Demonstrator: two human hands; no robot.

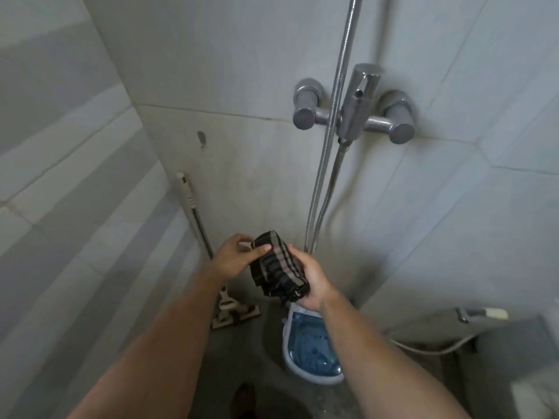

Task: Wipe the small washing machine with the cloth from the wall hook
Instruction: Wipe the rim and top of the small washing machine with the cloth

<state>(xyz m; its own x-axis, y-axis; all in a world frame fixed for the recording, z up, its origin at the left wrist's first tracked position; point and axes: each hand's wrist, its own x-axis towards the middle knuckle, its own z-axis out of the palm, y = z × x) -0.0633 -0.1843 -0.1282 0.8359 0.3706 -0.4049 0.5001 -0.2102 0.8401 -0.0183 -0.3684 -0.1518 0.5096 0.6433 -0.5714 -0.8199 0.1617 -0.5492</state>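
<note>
A dark checked cloth is bunched between both hands, held in the air above the floor. My left hand pinches its upper edge with thumb and fingers. My right hand grips its lower right side. Directly below, on the floor, stands the small washing machine, white with a blue see-through lid; my right forearm hides its right side.
A chrome shower mixer with two knobs juts from the wall ahead, its hoses hanging down behind the cloth. A flat mop leans in the left corner. A sprayer and hose lie at the lower right.
</note>
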